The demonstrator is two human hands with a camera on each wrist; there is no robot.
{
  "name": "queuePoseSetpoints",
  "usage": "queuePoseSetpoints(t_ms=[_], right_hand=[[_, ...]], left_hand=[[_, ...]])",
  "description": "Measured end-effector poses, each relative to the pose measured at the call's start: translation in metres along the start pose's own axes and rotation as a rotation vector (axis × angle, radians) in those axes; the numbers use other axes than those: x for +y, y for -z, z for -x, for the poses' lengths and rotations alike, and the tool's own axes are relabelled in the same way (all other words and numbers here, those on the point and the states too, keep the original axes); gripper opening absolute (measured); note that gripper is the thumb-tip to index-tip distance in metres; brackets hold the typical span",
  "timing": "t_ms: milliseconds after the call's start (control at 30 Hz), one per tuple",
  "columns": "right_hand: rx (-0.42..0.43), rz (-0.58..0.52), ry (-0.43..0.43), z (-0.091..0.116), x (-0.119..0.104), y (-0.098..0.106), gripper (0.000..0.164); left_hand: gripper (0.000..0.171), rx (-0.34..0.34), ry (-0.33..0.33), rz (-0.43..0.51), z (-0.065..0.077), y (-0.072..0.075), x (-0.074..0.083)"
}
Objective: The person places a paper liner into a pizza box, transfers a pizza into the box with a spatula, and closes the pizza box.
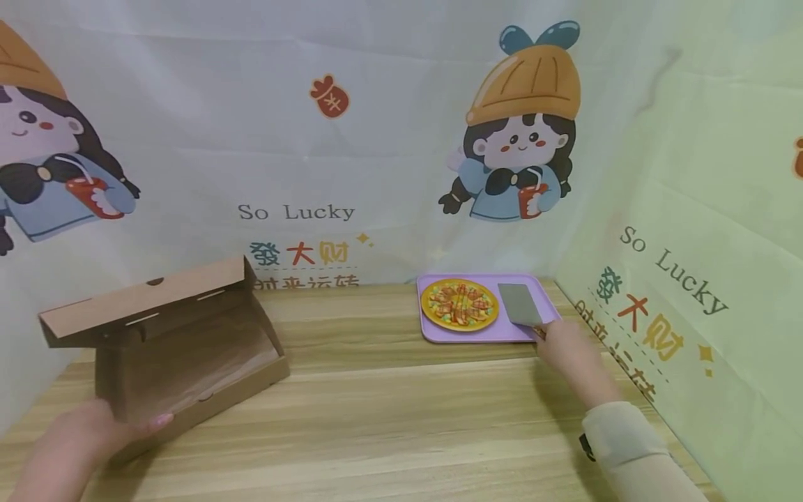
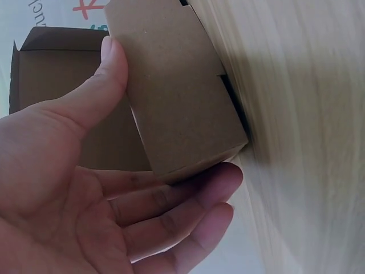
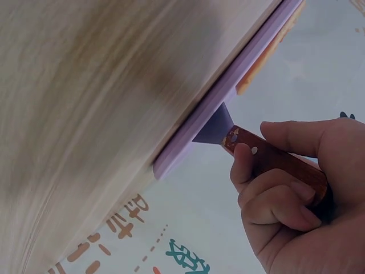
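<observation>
An open cardboard pizza box [image 1: 245,382] stands at an angle on the left of the table, its lid raised. My left hand [image 1: 94,429] grips its near left corner; in the left wrist view the thumb lies along the front wall's edge and the fingers curl around the corner. On the right, my right hand [image 1: 571,354] holds a spatula by its brown wooden handle [image 3: 279,162], fingers wrapped about it. The flat grey spatula blade [image 1: 519,302] lies over a purple tray [image 1: 477,339], right beside a round pizza [image 1: 461,305] with a yellow crust.
The tray sits at the back of the wooden table [image 1: 376,425], close to a printed cloth backdrop [image 1: 389,153]. A second cloth wall [image 1: 702,209] runs along the right side. Bare wood lies between the box and the tray.
</observation>
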State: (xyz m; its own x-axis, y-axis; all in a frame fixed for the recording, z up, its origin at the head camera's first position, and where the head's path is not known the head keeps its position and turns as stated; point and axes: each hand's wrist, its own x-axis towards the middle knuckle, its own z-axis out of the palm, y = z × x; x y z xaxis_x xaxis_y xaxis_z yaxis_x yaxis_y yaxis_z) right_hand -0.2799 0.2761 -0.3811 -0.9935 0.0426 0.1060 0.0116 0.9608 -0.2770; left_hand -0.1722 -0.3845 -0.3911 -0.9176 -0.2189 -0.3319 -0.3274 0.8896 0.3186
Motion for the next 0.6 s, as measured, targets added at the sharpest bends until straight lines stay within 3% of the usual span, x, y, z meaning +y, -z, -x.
queuePoseSetpoints(t_ms=[333, 600], right_hand=[[-0.003, -0.014, -0.006, 0.0008, 0.0007, -0.0003, 0.031], [0.058, -0.012, 0.021, 0.0024, -0.0004, -0.0031, 0.029]], left_hand=[[0.126, -0.014, -0.027, -0.028, 0.0021, 0.0055, 0.0038], [0.126, -0.017, -0.010, -0.038, 0.0004, 0.0046, 0.0026]])
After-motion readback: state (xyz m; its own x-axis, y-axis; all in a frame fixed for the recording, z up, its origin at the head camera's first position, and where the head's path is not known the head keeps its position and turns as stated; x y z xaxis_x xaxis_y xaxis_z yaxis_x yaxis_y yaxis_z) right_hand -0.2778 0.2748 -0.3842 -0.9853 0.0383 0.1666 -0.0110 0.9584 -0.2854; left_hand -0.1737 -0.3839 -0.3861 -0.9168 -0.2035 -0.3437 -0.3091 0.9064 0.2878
